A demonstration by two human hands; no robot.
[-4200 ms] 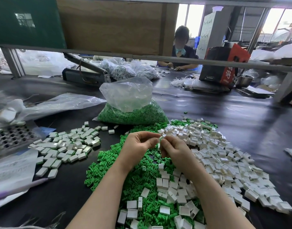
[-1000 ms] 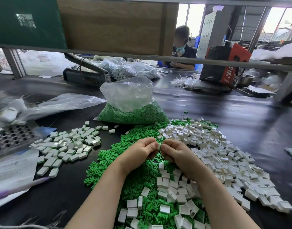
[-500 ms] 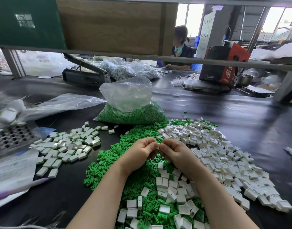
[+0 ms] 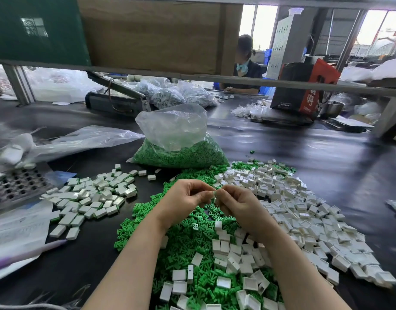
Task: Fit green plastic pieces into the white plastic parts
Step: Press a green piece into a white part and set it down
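A factory assembly bench: heaps of white plastic parts (image 4: 304,209), bagged green pieces (image 4: 181,155), another worker (image 4: 246,63) opposite.

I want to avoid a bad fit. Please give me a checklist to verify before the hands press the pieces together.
1. Left hand and right hand both pinch the small white part: ok.
2. Green piece seated in it: cannot tell, fingers hide it.
3. Loose green pieces within reach: ok.
4. Empty white parts within reach: ok.
5. Finished pile kept apart at left: ok.

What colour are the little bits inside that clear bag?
Green. The clear bag holds green plastic pieces, best seen in the head view.
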